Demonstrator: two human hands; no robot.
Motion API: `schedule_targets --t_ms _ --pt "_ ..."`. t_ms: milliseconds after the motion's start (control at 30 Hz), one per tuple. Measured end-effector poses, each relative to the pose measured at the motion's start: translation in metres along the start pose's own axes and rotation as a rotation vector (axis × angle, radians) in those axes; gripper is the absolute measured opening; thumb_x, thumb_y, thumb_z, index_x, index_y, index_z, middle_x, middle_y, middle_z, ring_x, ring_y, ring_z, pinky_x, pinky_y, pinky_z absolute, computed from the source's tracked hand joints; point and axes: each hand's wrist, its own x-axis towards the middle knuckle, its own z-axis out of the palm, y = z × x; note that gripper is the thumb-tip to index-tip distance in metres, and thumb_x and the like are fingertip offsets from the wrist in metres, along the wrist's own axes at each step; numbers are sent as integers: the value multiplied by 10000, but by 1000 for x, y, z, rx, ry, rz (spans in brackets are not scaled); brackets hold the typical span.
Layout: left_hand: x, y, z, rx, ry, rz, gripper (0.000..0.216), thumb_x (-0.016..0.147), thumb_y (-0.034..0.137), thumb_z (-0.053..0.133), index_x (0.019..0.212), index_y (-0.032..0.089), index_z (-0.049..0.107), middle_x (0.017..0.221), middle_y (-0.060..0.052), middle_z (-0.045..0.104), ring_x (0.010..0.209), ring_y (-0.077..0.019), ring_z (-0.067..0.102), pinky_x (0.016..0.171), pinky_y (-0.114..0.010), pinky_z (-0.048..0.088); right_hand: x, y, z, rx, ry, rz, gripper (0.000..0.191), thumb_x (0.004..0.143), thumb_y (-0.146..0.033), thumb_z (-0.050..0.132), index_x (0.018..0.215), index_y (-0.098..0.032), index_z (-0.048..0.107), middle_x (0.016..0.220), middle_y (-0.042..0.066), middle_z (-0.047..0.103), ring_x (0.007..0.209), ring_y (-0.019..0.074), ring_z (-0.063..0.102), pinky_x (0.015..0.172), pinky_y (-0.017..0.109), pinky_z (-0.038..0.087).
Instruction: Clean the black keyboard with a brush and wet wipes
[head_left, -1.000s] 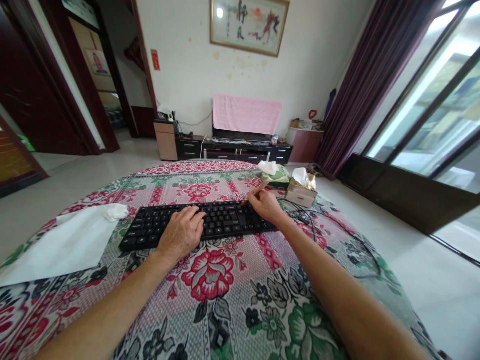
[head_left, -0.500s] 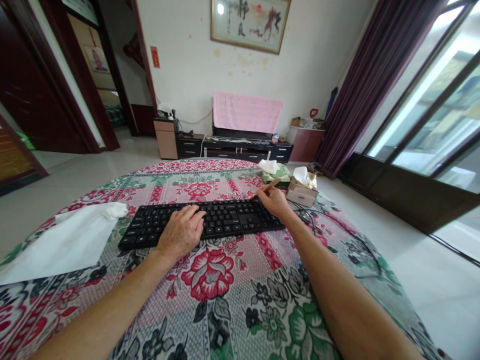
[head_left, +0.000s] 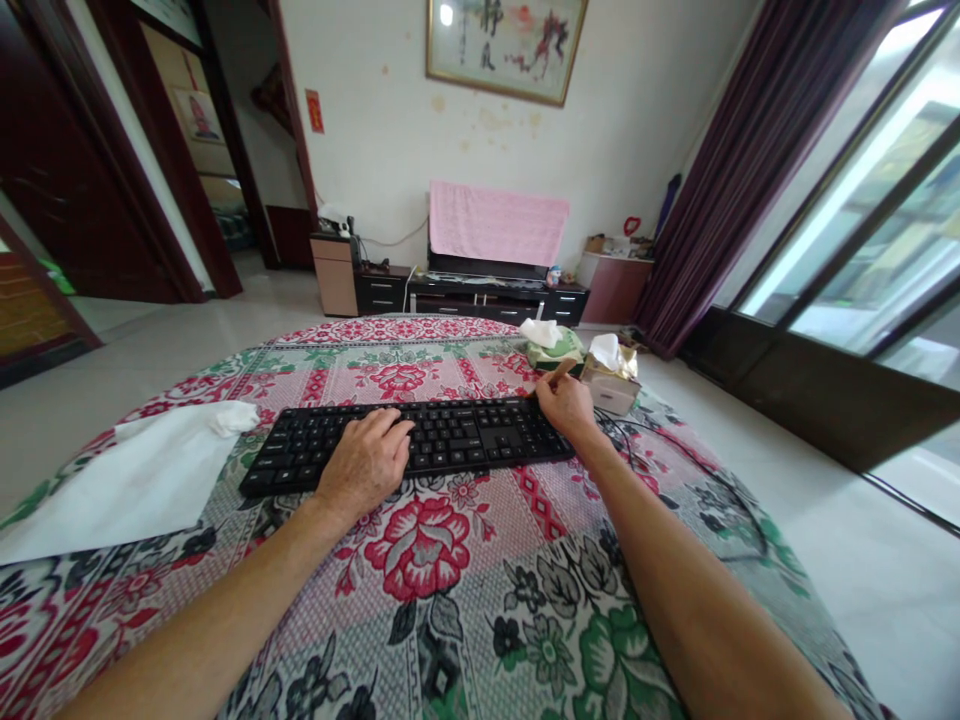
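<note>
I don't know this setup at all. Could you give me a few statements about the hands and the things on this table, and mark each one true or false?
1. The left hand rests palm down on the black keyboard. True.
2. The right hand is empty. False: it pinches a thin stick at the keyboard's far right corner.
3. A white sheet lies to the left of the keyboard. True.
4. The tablecloth is plain blue. False: it has a floral print in red, green and grey.
5. The tissue boxes stand beside the left hand. False: they stand beyond the keyboard's right end, near the right hand.
</note>
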Motion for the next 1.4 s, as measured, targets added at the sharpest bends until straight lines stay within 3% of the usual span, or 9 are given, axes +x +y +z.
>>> schedule_targets --t_ms 233,333,500,700,900,1067,1200,1300,1400 --pt "0 1 -1 -1 7 0 325 903 220 432 1131 128 645 1207 -137 611 1132 -283 546 912 -444 470 -17 -15 6 497 -116 -303 307 825 -391 433 765 -163 630 746 49 666 723 180 612 677 248 443" --pt "0 0 0 -7 8 0 327 904 222 431 1133 127 644 1212 -143 611 1138 -285 544 914 -448 467 -21 -20 7 449 -165 -346 275 817 -372 450 719 -175 615 710 35 651 704 170 604 677 241 433" --pt "0 0 0 -30 15 -3 323 899 222 428 1129 148 643 1206 -143 615 1132 -284 549 904 -460 472 -20 -21 8 365 -35 -172 269 833 -349 442 765 -166 628 726 54 669 717 182 625 689 246 440" --pt "-1 -1 2 -37 32 -13 330 902 228 421 1144 145 629 1212 -139 617 1143 -275 549 925 -451 463 -29 -37 19 485 -174 -415 255 844 -338 463 820 -168 651 797 37 689 782 169 633 745 240 449" --pt "-1 0 2 -27 34 -8 317 900 227 430 1121 147 642 1206 -138 621 1140 -276 553 923 -450 468 -19 -26 16 254 -39 -178 254 849 -294 464 812 -152 671 803 84 708 802 201 659 741 249 447" --pt "-1 0 2 -21 38 -5 319 898 224 436 1125 134 641 1204 -141 623 1141 -284 551 918 -457 471 -15 -21 12 186 -60 -179 290 866 -306 439 817 -153 680 794 88 717 789 196 668 711 229 445" --pt "-1 0 1 -9 28 -2 323 904 226 426 1131 134 637 1211 -140 619 1142 -282 549 917 -452 470 -8 -11 5 -27 3 25 363 875 -323 403 776 -122 689 762 167 706 772 250 674 701 275 447" --pt "-1 0 1 -13 26 -4 318 900 224 431 1130 145 636 1209 -133 619 1140 -278 552 920 -445 467 -6 -5 1 59 53 66 345 868 -326 415 862 -131 700 817 152 716 832 258 671 733 286 450" --pt "-1 0 2 -21 32 -8 314 897 225 434 1128 159 636 1207 -129 619 1142 -276 551 922 -447 465 -10 -8 3 236 10 -71 305 856 -324 443 915 -158 692 848 92 724 838 218 667 733 254 452"
